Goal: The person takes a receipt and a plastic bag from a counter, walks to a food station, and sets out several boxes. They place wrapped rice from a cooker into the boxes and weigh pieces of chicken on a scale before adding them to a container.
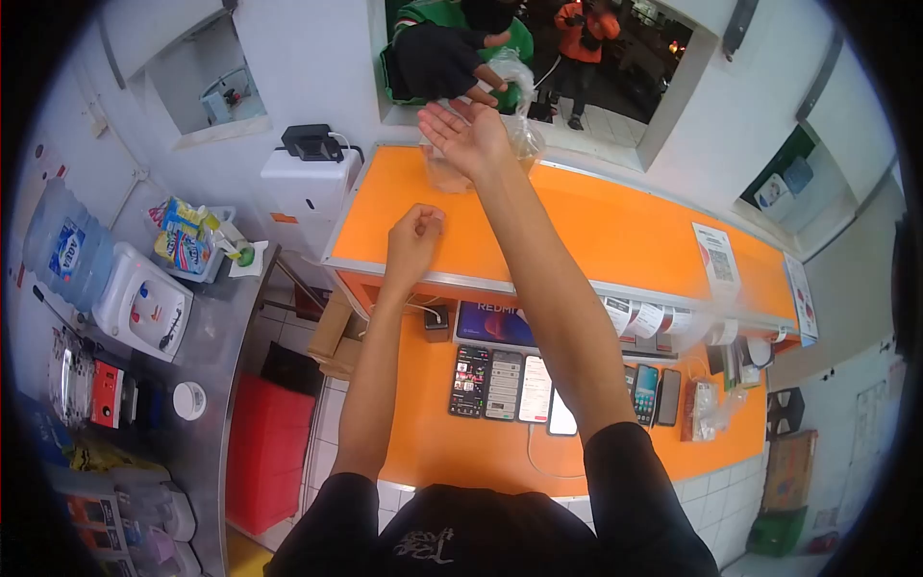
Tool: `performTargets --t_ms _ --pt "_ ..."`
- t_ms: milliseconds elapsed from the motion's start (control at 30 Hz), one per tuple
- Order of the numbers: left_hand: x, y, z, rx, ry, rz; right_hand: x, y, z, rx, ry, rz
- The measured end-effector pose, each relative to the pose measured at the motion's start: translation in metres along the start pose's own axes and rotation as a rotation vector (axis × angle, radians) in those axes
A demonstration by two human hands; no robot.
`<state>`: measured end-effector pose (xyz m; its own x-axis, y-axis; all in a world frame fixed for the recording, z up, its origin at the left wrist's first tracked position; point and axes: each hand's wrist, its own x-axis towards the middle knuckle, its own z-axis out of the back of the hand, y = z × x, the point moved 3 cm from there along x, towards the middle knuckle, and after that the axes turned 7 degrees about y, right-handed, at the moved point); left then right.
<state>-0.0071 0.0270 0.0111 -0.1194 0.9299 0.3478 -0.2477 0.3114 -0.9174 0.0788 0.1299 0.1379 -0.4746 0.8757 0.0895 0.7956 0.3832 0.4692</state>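
My right hand [466, 142] is stretched out over the orange counter [596, 221] toward the window, palm up and fingers apart. Just beyond and beside it is a clear plastic bag [525, 139], partly hidden by my hand and wrist. A dark-gloved hand [452, 67] of a person in a green jacket reaches in through the window, close above my fingers and at the bag's top. My left hand [415, 238] hovers over the counter's near edge, fingers loosely curled in, with nothing visible in them.
Several phones [502, 385] lie on the lower orange shelf, near a Redmi box [495, 324]. A QR code stand [716, 255] is on the counter's right. At left are a water dispenser [144, 303] and a metal table [216, 346]. Another person in orange [582, 38] stands outside.
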Motion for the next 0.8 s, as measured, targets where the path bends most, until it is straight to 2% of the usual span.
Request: performTargets --t_ms 100,200,267,300,367,400,467,600,700,767,800 --pt "-0.001 -0.001 0.003 -0.053 -0.025 -0.018 0.000 -0.007 -0.005 -0.076 -0.007 0.011" --pt "0.000 0.001 0.005 -0.080 -0.001 0.024 0.006 -0.012 -0.002 -0.010 -0.045 0.055" --pt "-0.001 0.003 0.004 -0.105 0.006 0.015 0.017 -0.015 0.004 -0.028 0.095 0.055" --pt "-0.002 0.003 0.004 -0.106 0.005 0.017 0.012 -0.016 0.000 -0.029 0.093 0.053" --pt "-0.001 0.002 0.005 -0.102 0.017 0.018 -0.008 -0.015 -0.014 -0.104 -0.106 0.147" --pt "-0.001 0.001 0.006 -0.103 0.016 0.017 -0.014 -0.016 -0.018 -0.106 -0.105 0.147" --pt "-0.001 0.000 0.005 -0.116 0.007 0.027 -0.027 -0.013 -0.020 -0.138 -0.272 0.259" --pt "0.000 0.005 0.003 -0.116 0.032 0.011 -0.006 -0.024 -0.016 -0.159 -0.185 0.339" --pt "0.005 0.002 0.008 -0.220 0.010 -0.123 0.003 -0.015 -0.009 -0.109 -0.154 0.529" --pt "0.002 -0.007 0.013 -0.440 0.029 0.112 -0.004 -0.010 -0.002 -0.013 0.099 0.408" --pt "0.002 -0.020 0.014 -0.447 0.057 0.097 -0.042 -0.009 -0.027 0.085 -0.099 0.456"
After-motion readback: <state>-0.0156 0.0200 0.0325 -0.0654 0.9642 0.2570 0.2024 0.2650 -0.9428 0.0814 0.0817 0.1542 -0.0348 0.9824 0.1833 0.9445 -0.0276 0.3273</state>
